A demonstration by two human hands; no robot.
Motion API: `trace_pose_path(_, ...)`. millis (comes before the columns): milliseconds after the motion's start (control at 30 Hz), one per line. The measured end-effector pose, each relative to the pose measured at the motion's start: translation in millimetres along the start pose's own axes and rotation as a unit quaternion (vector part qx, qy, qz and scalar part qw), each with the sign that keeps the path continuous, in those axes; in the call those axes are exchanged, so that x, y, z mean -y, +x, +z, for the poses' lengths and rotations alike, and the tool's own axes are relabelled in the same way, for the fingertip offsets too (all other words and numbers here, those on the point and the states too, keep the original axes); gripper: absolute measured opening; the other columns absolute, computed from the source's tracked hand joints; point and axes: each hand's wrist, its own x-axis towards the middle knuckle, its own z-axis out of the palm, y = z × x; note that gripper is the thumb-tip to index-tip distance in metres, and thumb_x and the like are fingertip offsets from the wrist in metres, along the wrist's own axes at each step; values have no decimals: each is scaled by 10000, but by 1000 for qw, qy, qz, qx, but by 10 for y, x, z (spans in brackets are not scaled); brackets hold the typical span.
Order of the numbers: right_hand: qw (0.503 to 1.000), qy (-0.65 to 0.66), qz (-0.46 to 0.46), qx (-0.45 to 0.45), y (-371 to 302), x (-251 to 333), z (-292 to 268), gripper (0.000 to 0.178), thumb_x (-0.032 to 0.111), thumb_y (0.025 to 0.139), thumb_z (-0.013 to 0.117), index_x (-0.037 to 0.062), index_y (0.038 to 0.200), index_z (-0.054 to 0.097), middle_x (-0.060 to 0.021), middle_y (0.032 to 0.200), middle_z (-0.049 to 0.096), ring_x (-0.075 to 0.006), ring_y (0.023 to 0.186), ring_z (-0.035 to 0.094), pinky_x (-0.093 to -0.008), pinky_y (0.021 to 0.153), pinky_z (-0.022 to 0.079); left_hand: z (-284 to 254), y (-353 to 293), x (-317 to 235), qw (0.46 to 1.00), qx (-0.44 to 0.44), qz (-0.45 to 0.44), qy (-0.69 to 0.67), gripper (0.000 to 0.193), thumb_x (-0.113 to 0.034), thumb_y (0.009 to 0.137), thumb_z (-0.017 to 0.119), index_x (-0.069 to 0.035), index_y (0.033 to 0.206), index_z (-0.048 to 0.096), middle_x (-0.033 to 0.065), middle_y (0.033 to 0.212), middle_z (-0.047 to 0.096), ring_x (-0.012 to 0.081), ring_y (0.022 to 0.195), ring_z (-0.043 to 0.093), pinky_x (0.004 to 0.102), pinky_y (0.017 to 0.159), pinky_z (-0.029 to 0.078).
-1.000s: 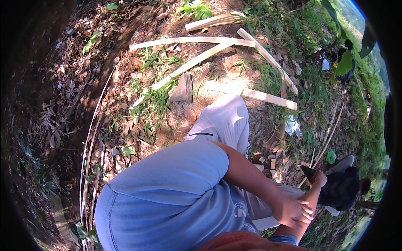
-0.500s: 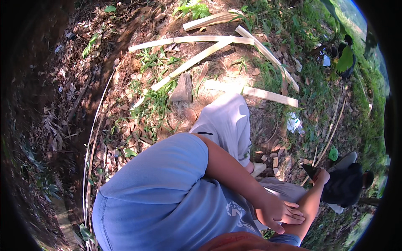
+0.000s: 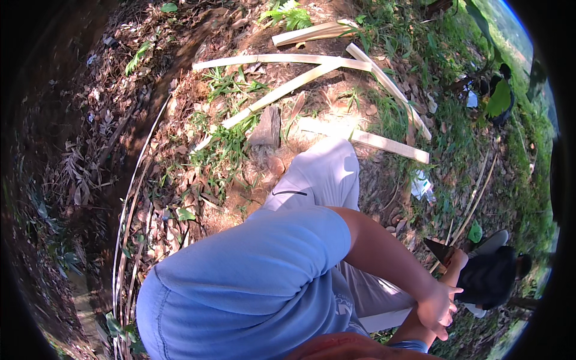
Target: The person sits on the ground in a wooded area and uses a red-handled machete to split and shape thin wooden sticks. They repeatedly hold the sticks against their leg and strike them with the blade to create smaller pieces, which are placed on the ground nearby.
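Observation:
My left arm reaches across my body, and my left hand (image 3: 436,307) lies on my right forearm with its fingers apart. It holds nothing. Beyond it, my right hand (image 3: 458,260) is closed round what looks like a knife (image 3: 439,248); the dark, pointed blade sticks out toward the left, while the handle is hidden in the fingers. Farther ahead, pale split strips, seemingly bamboo, lie on the ground: a long one (image 3: 282,59), a slanting one (image 3: 282,92), one at the right (image 3: 393,90) and a short one (image 3: 390,145). Both hands are well away from them.
A stacked bundle of pale strips (image 3: 313,32) lies at the far side. A brown stone or wood chunk (image 3: 266,127) stands before my knee. Long thin strips (image 3: 133,192) run along the left. White litter (image 3: 422,186) and thin stalks (image 3: 477,195) are at the right, near my dark boot (image 3: 489,276).
My left hand has slid along my right forearm toward the right hand. The right hand and the knife have shifted slightly left. The strips on the ground keep their arrangement.

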Motion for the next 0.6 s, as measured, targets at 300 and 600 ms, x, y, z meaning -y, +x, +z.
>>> trace_pose_path(300, 989, 14, 138, -43, 462, -642, -513, 375, 186, 964, 572, 45, 618, 608, -67, 474, 547, -231, 329, 491, -357, 312, 344, 23, -555, -374, 947, -138, 22, -291, 662, -448, 1134, 288, 35, 1561, 441, 225, 1635, 442, 406, 1604, 229, 654, 1283, 50)
trace_pose_path(600, 992, 16, 124, -19, -310, 268, -167, 196, 134, 873, 670, 24, 710, 678, -89, 578, 586, -229, 432, 571, -381, 392, 403, -244, -1282, -786, 918, -98, -44, -381, 746, -480, 1139, 243, 54, 1660, 234, 242, 1747, 210, 445, 1636, 28, 624, 1287, -35)
